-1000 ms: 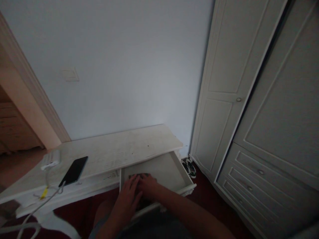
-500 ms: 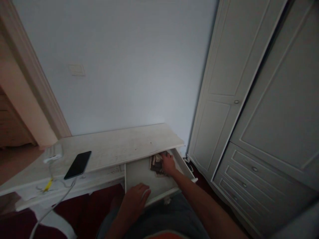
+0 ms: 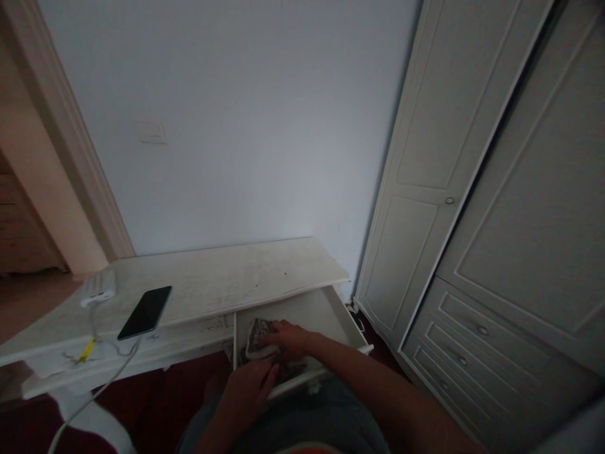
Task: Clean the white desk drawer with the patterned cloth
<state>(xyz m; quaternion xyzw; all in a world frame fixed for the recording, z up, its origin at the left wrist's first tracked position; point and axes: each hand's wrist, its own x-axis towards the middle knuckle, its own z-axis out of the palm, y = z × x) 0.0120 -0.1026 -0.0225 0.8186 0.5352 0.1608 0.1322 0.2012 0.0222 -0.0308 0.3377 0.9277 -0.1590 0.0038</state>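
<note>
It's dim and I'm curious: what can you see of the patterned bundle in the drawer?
The bundle looks like soft, folded cloth, grey-brown with paler patterning. It lies in the left part of the pulled-out drawer. The right hand rests on it; the left hand is at its near side. Both hide part of it.

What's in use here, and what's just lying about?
In use:
- patterned cloth, folded-looking
- right hand, on the cloth
- left hand, at its near edge
- open drawer

Lying about:
- phone, on the table
- white box, beside it
</note>
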